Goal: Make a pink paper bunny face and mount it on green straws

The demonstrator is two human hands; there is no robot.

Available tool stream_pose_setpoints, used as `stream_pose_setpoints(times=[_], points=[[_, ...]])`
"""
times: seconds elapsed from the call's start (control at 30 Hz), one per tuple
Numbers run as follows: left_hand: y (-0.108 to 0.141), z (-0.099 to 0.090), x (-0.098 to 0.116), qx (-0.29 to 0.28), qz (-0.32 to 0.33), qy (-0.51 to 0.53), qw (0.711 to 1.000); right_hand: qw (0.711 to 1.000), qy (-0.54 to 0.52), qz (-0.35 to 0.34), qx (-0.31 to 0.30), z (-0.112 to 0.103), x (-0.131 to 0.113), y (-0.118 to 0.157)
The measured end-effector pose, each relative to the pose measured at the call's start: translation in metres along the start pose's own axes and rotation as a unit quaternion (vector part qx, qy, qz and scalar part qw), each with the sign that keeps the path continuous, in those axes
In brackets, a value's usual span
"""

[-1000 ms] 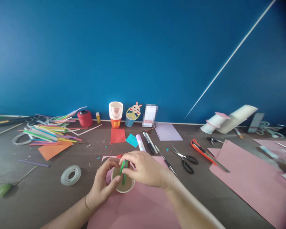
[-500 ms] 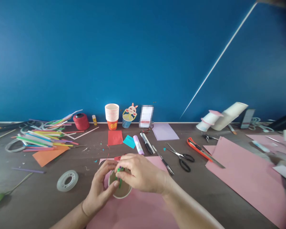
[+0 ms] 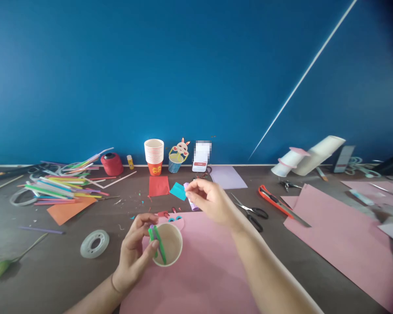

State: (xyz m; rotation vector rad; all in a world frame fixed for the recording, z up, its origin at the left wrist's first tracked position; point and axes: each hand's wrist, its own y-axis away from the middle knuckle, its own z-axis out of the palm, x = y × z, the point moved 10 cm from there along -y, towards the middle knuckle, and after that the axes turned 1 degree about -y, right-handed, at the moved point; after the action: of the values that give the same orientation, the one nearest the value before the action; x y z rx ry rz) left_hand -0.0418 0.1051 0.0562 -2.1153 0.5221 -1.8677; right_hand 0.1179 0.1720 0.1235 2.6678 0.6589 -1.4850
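My left hand [image 3: 139,248] is closed at the near-left rim of a white-rimmed paper cup [image 3: 174,260], pressing green and purple strips [image 3: 160,246] against its inner wall with the thumb. The strips lean into the cup, and I see its open mouth from above. Behind the cup lies a pink paper animal face [image 3: 178,221] with blue eyes and thin red-outlined ears. My right hand [image 3: 211,200] is over a lilac glue stick [image 3: 193,205], fingers bent and thumb slightly apart from the forefinger; whether it touches the stick is hard to tell.
Pink paper [image 3: 203,270] lies under the cup. Scissors [image 3: 249,209] and an orange utility knife [image 3: 277,203] rest at right. Stacked cups [image 3: 154,152] and a finished rabbit cup [image 3: 176,163] stand near the wall. Tape [image 3: 94,244] and loose straws [image 3: 52,187] are at left.
My right hand has let go of the strips in the cup and moved up and right to the glue stick. My left hand stays at the cup, and the animal face is now uncovered.
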Motion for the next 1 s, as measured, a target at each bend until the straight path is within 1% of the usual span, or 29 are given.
stream_pose_setpoints(times=[0.03,0.07,0.13,0.2,0.3,0.4,0.47,0.53,0.6,0.63,0.67,0.7,0.73,0.77,0.83,0.87,0.9,0.93,1.0], points=[[0.001,-0.002,-0.001,0.007,0.001,0.004,1.000,0.999,0.031,0.014,-0.007,0.002,0.011,-0.003],[0.002,-0.003,-0.002,0.013,0.002,0.006,1.000,0.997,0.071,0.028,-0.027,0.009,0.023,-0.006],[0.003,-0.006,-0.003,0.029,0.006,0.015,0.999,0.984,0.155,0.047,-0.078,0.027,0.042,-0.007],[0.006,-0.011,-0.004,0.055,0.004,0.036,0.998,0.965,0.227,0.049,-0.121,0.047,0.054,-0.005],[0.007,-0.019,0.002,0.103,0.011,0.078,0.992,0.944,0.291,0.060,-0.144,0.066,0.063,0.000],[0.002,-0.029,0.019,0.159,0.027,0.099,0.982,0.939,0.315,0.045,-0.133,0.074,0.063,0.003],[-0.005,-0.037,0.033,0.194,0.048,0.118,0.973,0.940,0.316,0.032,-0.124,0.077,0.063,0.004],[-0.013,-0.046,0.044,0.226,0.062,0.142,0.962,0.943,0.305,0.037,-0.125,0.078,0.067,0.003],[-0.021,-0.058,0.050,0.259,0.072,0.150,0.951,0.945,0.293,0.053,-0.131,0.078,0.072,0.002],[-0.027,-0.061,0.048,0.262,0.054,0.152,0.951,0.946,0.287,0.063,-0.138,0.078,0.074,0.002],[-0.034,-0.062,0.041,0.252,0.021,0.155,0.955,0.946,0.280,0.073,-0.145,0.077,0.076,0.002],[-0.041,-0.059,0.030,0.230,-0.031,0.162,0.959,0.946,0.273,0.083,-0.151,0.077,0.078,0.002],[-0.047,-0.053,0.016,0.200,-0.098,0.176,0.959,0.946,0.269,0.092,-0.154,0.076,0.079,0.002],[-0.049,-0.048,0.003,0.182,-0.153,0.199,0.951,0.946,0.266,0.099,-0.156,0.075,0.079,0.001],[-0.047,-0.023,-0.022,0.100,-0.279,0.255,0.920,0.946,0.266,0.105,-0.155,0.073,0.080,0.001],[-0.043,-0.011,-0.028,0.063,-0.319,0.275,0.905,0.945,0.267,0.106,-0.155,0.073,0.080,0.000],[-0.039,-0.001,-0.032,0.033,-0.344,0.285,0.894,0.945,0.268,0.107,-0.157,0.073,0.080,0.000],[-0.036,0.006,-0.033,0.012,-0.354,0.288,0.890,0.944,0.268,0.109,-0.159,0.073,0.080,0.001],[-0.034,0.013,-0.032,0.002,-0.339,0.289,0.896,0.944,0.264,0.114,-0.163,0.073,0.082,0.001]])
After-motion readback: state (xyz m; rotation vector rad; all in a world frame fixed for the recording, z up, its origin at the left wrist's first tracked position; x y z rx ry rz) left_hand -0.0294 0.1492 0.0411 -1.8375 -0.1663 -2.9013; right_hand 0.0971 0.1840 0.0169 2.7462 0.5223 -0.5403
